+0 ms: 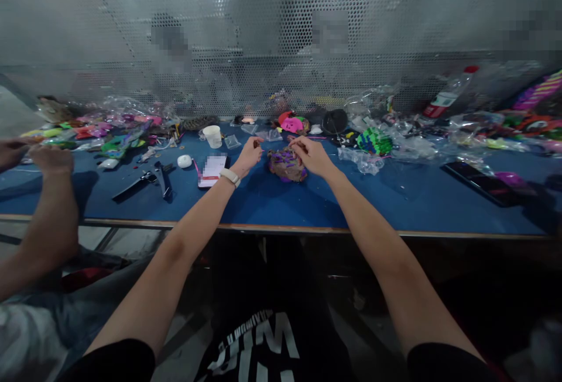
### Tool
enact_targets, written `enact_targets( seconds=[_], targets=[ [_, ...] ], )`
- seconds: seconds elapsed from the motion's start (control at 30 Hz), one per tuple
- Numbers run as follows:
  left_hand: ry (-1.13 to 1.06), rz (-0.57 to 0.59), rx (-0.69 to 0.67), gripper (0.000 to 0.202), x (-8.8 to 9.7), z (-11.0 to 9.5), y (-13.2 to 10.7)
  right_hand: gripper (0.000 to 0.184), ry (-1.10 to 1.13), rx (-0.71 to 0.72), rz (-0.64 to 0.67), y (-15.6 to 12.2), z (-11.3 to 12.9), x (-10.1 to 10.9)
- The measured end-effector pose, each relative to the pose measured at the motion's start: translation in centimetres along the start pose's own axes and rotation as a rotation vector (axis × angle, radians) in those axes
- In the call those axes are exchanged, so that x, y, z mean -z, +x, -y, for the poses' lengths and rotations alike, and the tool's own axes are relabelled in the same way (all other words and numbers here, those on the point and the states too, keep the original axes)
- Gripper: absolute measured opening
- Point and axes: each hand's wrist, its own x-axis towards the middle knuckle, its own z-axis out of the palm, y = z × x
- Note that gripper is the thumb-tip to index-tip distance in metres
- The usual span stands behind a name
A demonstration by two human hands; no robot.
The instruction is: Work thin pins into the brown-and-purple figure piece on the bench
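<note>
At the middle of the table, my right hand [312, 155] pinches the top of the brown-and-purple toy [285, 168] and my left hand [252, 152], fingertips closed, hovers just beside it; fine fitting work, I judge, calling for steady fingertips.

This is a workshop for small hand assembly. A long blue bench [281, 206] spans the view, backed along its far side by a perforated metal screen [132, 31]. Clear bags [364, 159] and bright toy parts [373, 141] crowd the bench's far edge. Black hand tools [151, 180] lie left of its middle, where a brown-and-purple piece [285, 165] sits. A co-worker's hand [52, 159] rests at its left end.
</note>
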Motion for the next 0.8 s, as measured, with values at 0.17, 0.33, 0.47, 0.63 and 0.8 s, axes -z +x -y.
enact_targets(
  seconds=[0.17,0.33,0.47,0.63,0.8],
  targets=[
    [0.192,0.044,-0.213,0.013,0.1,1.0,0.3,0.043,0.018,-0.048,0.068,-0.4,0.9,-0.3],
    [0.515,0.117,-0.398,0.016,0.6,1.2,-0.2,0.06,-0.084,-0.054,-0.021,-0.4,1.1,-0.5],
    [0.761,0.039,-0.503,0.042,0.9,1.1,0.0,0.072,-0.184,0.018,-0.12,-0.1,0.6,-0.6],
    [0.697,-0.019,-0.464,0.023,1.2,1.6,0.7,0.073,-0.19,0.007,-0.093,0.0,0.4,-0.7],
    [0.596,-0.046,-0.515,0.028,1.3,1.9,1.0,0.073,-0.173,0.001,-0.028,-0.1,0.9,-0.6]
  ],
)
